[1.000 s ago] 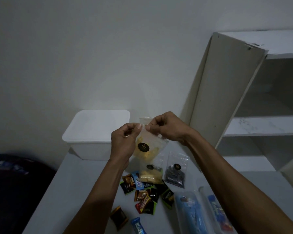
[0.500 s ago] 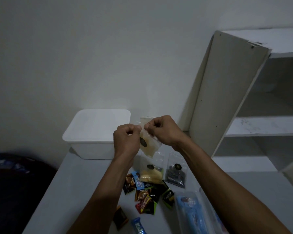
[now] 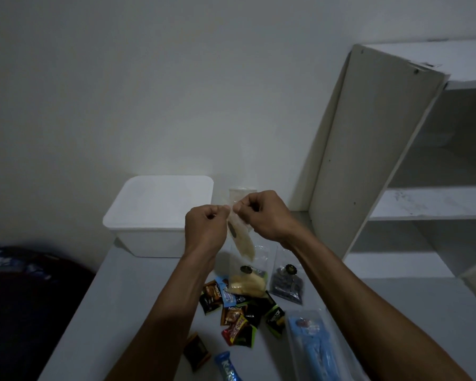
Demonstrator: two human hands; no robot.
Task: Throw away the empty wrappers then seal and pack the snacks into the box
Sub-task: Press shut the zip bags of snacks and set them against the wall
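both hands up over the table [image 3: 138, 298], pinching the top edge of a small clear snack pouch [image 3: 241, 237]: left hand [image 3: 206, 229] and right hand [image 3: 261, 215] each curled into a fist with thumb and fingers nipped on the strip, nearly touching each other. pouch hangs edge-on below them, pale yellow contents, dark round sticker.

risks:
- hands sit close together, so the outer ends of the zip may stay unpressed; it would look sealed and then leak crumbs in the box.
- contents riding high could get trapped in the seal line.
- white box [image 3: 160, 215] has its lid on; someone has to open it before anything gets packed.
- loose wrapped candies [image 3: 237, 314] piled below, easy to knock off the table edge when the pouch comes down.

hard to see: dim light, pouch is edge-on, so whether the strip is actually closed can't be told. seal probably half done, no better than that. blue packs [image 3: 313, 350] bottom right are cut off by the frame. empties vs full wrappers not distinguishable.
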